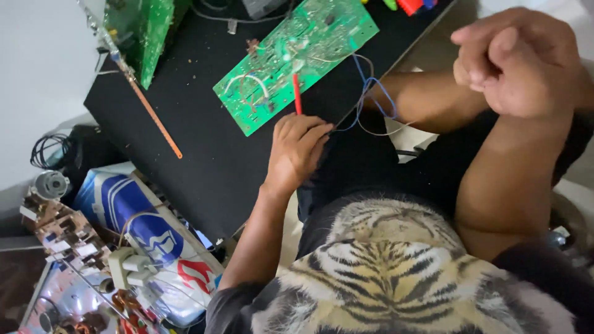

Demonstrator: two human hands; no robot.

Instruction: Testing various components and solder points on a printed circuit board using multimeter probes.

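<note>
Fingers of your left hand (296,151) curl around a red probe (297,94), pinching it low so its tip meets the green circuit board (297,59) lying flat on the black desk (204,154). Your right hand (520,62) is raised off to the side, pressed together in a loose fist on nothing. Blue wires (371,99) trail off the board's near edge beside your wrist, over your lap.
</note>
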